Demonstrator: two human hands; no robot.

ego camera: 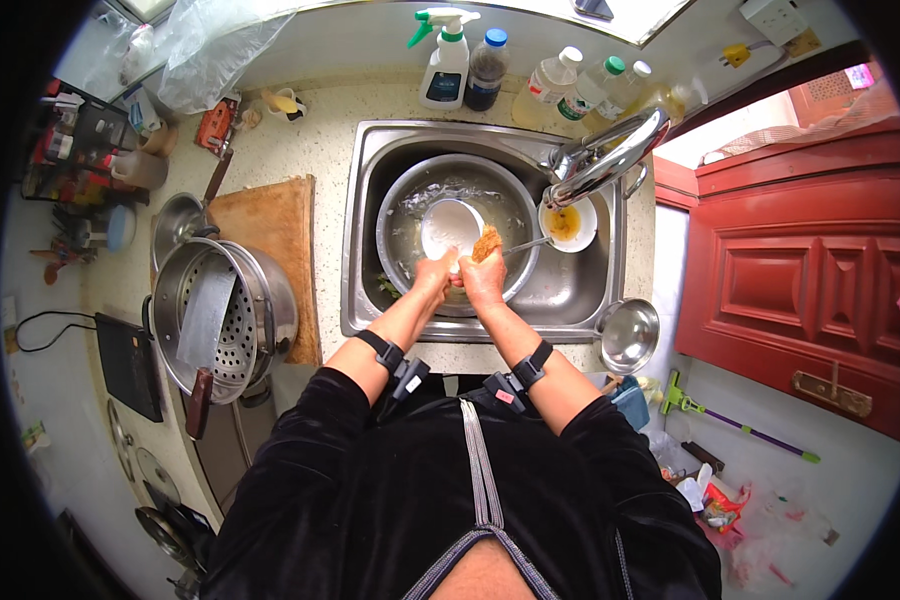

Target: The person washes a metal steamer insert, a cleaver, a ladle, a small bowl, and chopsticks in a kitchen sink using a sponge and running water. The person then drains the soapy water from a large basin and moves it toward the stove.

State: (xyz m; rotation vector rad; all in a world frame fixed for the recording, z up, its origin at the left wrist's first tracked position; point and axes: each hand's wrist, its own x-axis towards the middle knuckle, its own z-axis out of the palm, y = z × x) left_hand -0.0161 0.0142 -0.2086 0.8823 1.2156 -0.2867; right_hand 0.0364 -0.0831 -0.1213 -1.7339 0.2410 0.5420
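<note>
Over a large metal basin (401,187) of water in the steel sink, my left hand (436,271) grips the near edge of a white bowl (450,227). My right hand (484,276) is closed on an orange-brown scrubbing pad (487,243) at the bowl's right side. Both hands meet at the bowl's near rim, and the fingers under it are hidden. To the right of the basin, a smaller white bowl (586,230) holds yellow liquid, with a metal utensil handle (526,246) reaching from it towards my right hand.
A chrome faucet (615,154) arches over the sink's right side. A metal ladle or bowl (628,336) sits at the right corner. Bottles, including a spray bottle (445,71), line the back. On the left, a cleaver (207,319) lies across a steamer pot (276,300) beside a wooden cutting board (270,217).
</note>
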